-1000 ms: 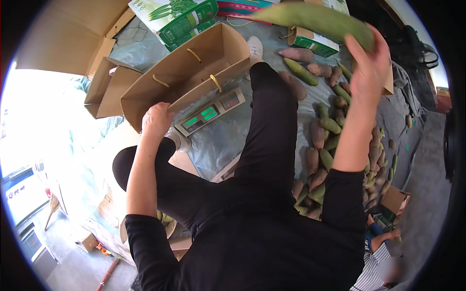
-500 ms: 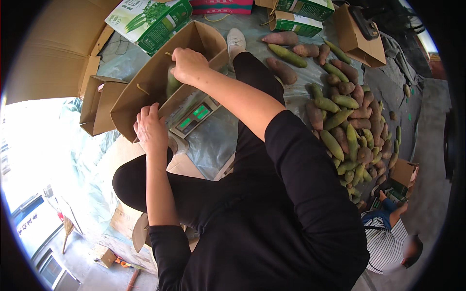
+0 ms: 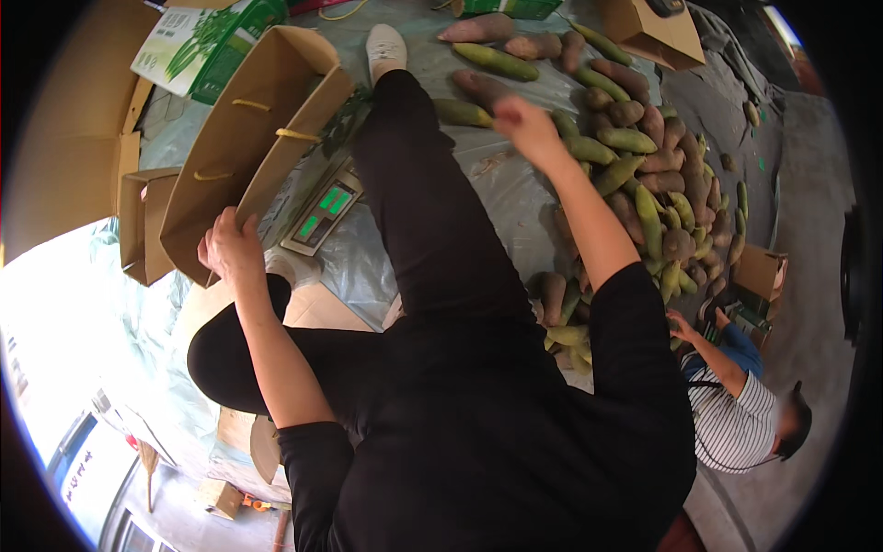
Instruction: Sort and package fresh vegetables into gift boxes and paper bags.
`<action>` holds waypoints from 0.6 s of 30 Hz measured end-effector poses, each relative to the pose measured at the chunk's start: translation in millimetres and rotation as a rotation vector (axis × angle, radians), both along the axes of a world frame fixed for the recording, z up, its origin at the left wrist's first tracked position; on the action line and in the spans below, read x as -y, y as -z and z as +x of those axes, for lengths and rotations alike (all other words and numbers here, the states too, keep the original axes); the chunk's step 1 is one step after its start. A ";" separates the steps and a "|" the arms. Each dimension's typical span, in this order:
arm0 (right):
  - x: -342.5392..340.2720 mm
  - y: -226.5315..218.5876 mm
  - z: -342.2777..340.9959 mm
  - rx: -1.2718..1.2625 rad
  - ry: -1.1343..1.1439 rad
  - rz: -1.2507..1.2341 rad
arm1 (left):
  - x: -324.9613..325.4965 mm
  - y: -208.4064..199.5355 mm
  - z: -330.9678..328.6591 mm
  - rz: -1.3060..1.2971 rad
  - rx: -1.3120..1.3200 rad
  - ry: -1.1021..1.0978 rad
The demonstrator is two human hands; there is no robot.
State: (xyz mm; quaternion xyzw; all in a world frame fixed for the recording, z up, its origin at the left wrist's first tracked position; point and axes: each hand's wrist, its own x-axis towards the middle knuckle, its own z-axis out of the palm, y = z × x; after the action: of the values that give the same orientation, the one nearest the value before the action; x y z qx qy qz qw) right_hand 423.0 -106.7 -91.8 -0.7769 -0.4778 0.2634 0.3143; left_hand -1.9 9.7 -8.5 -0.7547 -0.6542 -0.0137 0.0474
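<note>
My left hand (image 3: 230, 247) curls its fingers over the near rim of a long cardboard carton (image 3: 207, 138) with yellow cord loops. Beside the carton, partly covered by it, is a digital scale (image 3: 317, 219) with a lit green display. My right hand (image 3: 529, 133), blurred, reaches over the vegetables past my knee. Its fingers are at the right end of a green radish (image 3: 463, 112); whether they grip it does not show. A reddish-brown root (image 3: 482, 89) lies just beyond. The carton's bottom is hidden.
A large heap of green radishes (image 3: 648, 221) and reddish-brown roots covers the sheet on my right. Green-and-white printed boxes (image 3: 207, 46) stand at the back. A smaller carton (image 3: 147, 225) adjoins the long one. Another person (image 3: 736, 405) sits low at the right, one arm toward the heap.
My right hand has left the carton, where it held a green radish, and swung right to the vegetables. My left hand stays on the rim. The other person's arm has reached out.
</note>
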 end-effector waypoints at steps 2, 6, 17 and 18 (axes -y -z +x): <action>79.4 72.5 20.6 0.171 -0.074 -0.175 | -2.7 3.5 -0.4 -0.012 -0.021 -0.001; 231.4 174.3 9.9 0.221 -0.310 -0.715 | -2.9 8.0 11.7 -0.058 -0.011 0.001; 315.1 206.1 -91.6 -0.390 0.153 -1.063 | 0.8 0.2 17.0 -0.070 -0.007 0.036; 298.8 194.8 -93.7 -0.391 0.139 -1.061 | 0.9 -1.7 12.9 -0.064 -0.014 0.025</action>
State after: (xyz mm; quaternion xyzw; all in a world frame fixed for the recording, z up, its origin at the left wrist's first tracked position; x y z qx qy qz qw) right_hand 329.3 -405.6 -286.6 -0.7946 -0.1610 0.5850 -0.0196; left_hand 11.1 8.8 -6.8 -0.7640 -0.6445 0.0118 0.0274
